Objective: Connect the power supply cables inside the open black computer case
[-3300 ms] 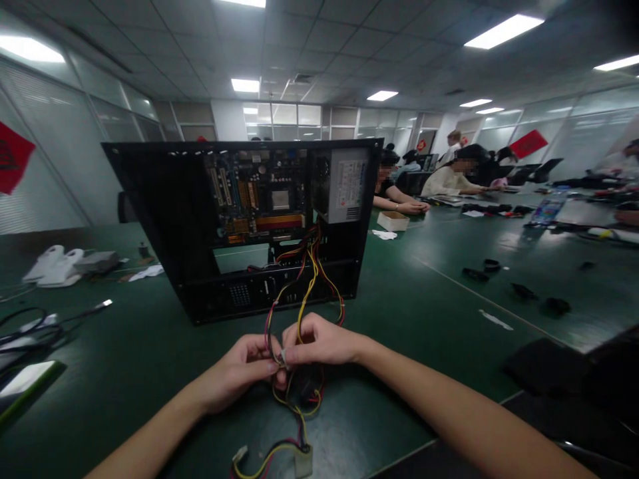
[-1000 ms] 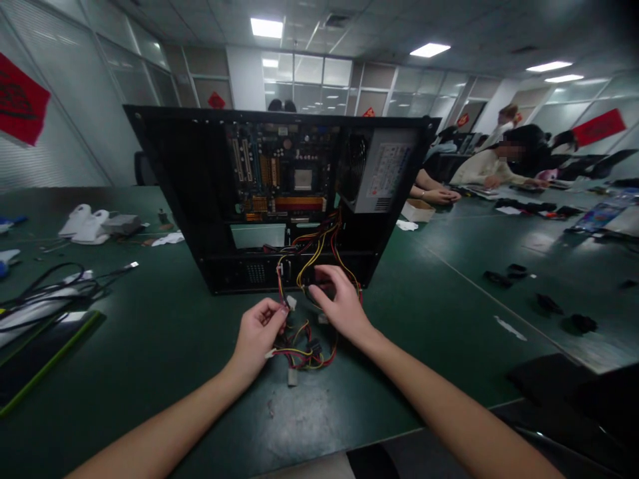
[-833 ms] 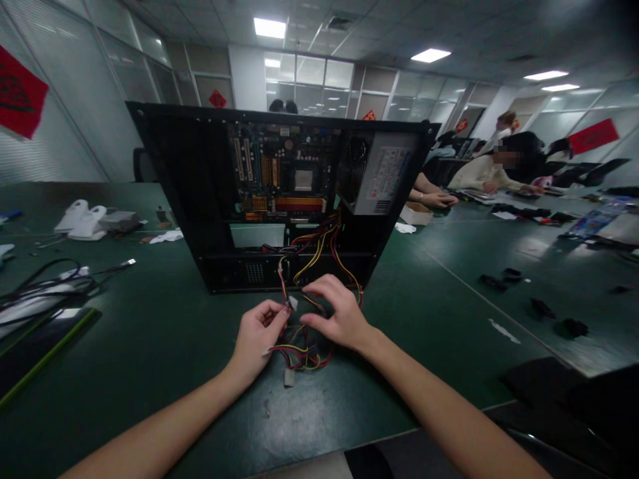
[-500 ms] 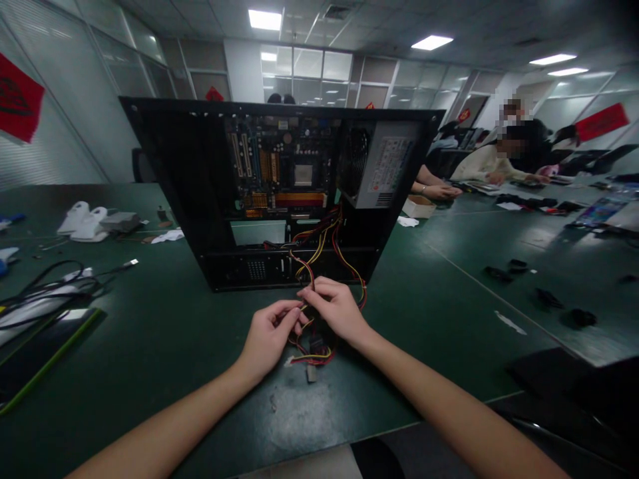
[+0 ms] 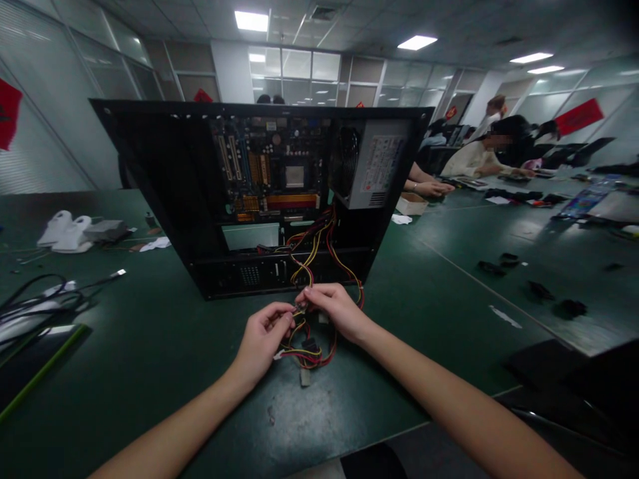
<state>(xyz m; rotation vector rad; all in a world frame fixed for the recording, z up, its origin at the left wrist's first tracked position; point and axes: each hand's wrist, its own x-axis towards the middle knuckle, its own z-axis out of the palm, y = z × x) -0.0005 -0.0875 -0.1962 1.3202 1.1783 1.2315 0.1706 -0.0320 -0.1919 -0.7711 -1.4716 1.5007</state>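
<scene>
Before me a black computer case (image 5: 164,173) stands open on the green table, showing its motherboard (image 5: 269,159) and grey power supply (image 5: 377,163). Red, yellow and black power cables (image 5: 314,249) run from the power supply down out of the case. My left hand (image 5: 267,332) pinches a strand of these cables between thumb and fingers. Close beside it, my right hand (image 5: 337,309) is closed on the same bundle, partly hiding it. Below the hands, loose cable ends with a white connector (image 5: 279,355) and a grey connector (image 5: 305,378) lie on the table.
At left are black cables (image 5: 30,299), a green-edged dark panel (image 5: 40,362), a white plastic piece (image 5: 67,231) and a grey block (image 5: 107,231). Several small black parts (image 5: 539,290) lie at right. Other people sit beyond; one person's hands (image 5: 434,188) rest near a small box (image 5: 412,203).
The view has shifted slightly, so the case appears further left. Both hands remain closed on the cables, with the fingers slightly shifted and the loose ends a little rearranged.
</scene>
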